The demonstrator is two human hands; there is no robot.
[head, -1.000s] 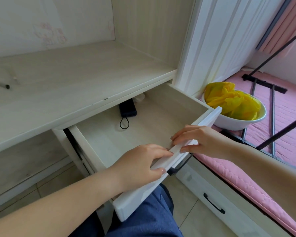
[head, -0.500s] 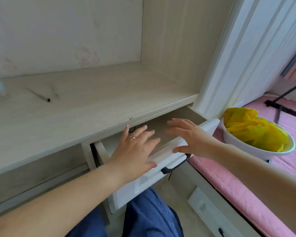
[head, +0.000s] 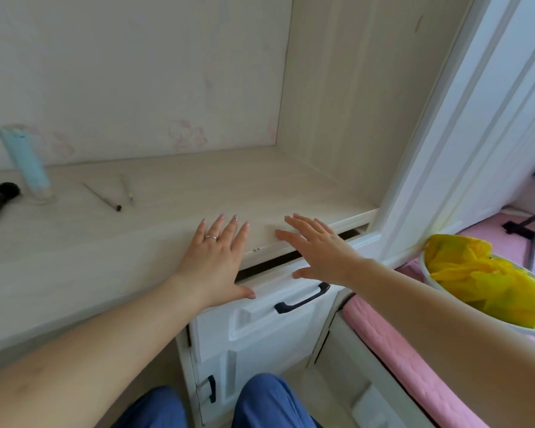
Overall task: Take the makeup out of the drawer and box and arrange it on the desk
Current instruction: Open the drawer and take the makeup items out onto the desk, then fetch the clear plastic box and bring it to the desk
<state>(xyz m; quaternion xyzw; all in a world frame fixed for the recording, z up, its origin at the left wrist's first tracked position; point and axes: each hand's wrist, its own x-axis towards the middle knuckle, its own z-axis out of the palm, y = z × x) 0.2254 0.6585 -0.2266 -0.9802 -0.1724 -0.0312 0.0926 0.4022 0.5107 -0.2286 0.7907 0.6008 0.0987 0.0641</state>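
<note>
Drawer (head: 278, 299), white with a raised panel front and a curved black handle (head: 303, 299), is sitting almost fully closed under the pale wood-grain desk (head: 105, 251), leaving only a thin dark gap along its top edge. The left hand (head: 215, 261) is lying flat over the desk's front edge, fingers straight and spread, holding nothing; a plain ring (head: 211, 238) is showing on one finger. The right hand (head: 317, 250) is hovering flat beside it over the same edge, fingers extended and slightly fanned, gripping nothing. On the desk's far left, a round-headed black brush (head: 0, 200) is lying with its long axis diagonal, head pointing toward the wall. A pale blue tube (head: 28, 163) is standing on its cap, tilting left. Two thin pencil-like sticks (head: 104, 197) (head: 126, 189) are lying near each other, dark tips pointing toward the desk's front. At right, a white bowl (head: 464, 307) is holding crumpled yellow material (head: 482, 279) on a pink quilted surface (head: 414, 359).
</note>
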